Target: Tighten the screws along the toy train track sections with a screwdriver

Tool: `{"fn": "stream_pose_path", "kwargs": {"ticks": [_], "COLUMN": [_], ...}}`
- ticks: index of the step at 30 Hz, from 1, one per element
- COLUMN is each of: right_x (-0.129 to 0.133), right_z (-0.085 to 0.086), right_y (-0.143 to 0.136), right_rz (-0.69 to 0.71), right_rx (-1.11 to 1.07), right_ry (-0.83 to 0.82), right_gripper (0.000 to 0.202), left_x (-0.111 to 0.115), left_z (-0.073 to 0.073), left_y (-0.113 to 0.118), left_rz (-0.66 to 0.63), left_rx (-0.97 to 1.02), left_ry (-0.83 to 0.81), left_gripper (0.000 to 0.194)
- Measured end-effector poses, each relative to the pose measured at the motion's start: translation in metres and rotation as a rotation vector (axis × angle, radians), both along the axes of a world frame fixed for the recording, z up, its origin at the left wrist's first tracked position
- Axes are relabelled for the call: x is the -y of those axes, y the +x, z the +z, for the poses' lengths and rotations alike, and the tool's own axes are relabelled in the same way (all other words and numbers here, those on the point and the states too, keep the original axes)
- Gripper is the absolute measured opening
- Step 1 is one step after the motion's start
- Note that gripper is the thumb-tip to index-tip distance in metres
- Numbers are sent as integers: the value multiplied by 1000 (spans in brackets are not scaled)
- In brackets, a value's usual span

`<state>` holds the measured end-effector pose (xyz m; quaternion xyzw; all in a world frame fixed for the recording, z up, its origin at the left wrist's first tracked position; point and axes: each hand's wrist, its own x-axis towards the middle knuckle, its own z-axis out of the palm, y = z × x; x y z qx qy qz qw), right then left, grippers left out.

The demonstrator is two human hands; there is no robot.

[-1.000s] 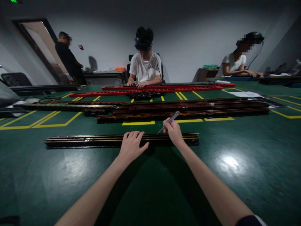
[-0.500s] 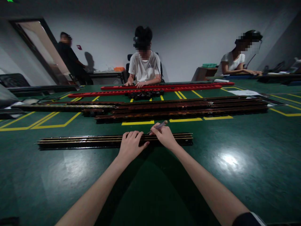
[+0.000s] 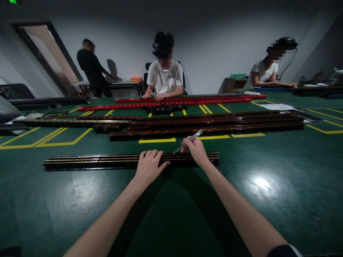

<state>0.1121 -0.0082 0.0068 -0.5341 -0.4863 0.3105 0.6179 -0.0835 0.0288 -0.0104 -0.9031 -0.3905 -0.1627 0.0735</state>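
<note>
A long black strip (image 3: 91, 163) with thin brass-coloured rods along it lies crosswise on the green table. My left hand (image 3: 150, 160) rests on its middle, fingers stretched over the top towards the far edge and thumb spread to the right. In my right hand (image 3: 195, 148) is a slim screwdriver (image 3: 197, 134) with a clear handle, held like a pen. Its thin shaft slants down to the left, the tip at the strip's far side just right of my left hand. Whether the tip touches the strip I cannot tell.
Beyond lies a pile of similar dark strips (image 3: 214, 123). Further back are red ladder-like rails (image 3: 166, 104) and a heap of small black parts (image 3: 164, 108). A person (image 3: 164, 76) sits opposite, hands at the rails; two others are farther off. Yellow tape (image 3: 157, 140) marks the table.
My right hand has moved right and slightly up with the screwdriver, showing more of its shaft. My left hand and the strip stay put. The standing person at the back has shifted right.
</note>
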Motion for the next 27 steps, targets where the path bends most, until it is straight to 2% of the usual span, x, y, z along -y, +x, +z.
{"fn": "stream_pose_path", "kwargs": {"ticks": [15,27], "right_x": [1,2], "right_z": [3,2], "right_y": [21,19], "right_rz": [-170,-93], "right_rx": [49,117], "right_ry": [-44,-43], "right_gripper": [19,20], "left_x": [0,-1], "left_z": [2,2], "left_y": [2,-1], "left_rz": [27,22], "left_rx": [-24,5], "left_ry": [-5,3], "left_gripper": [42,43]}}
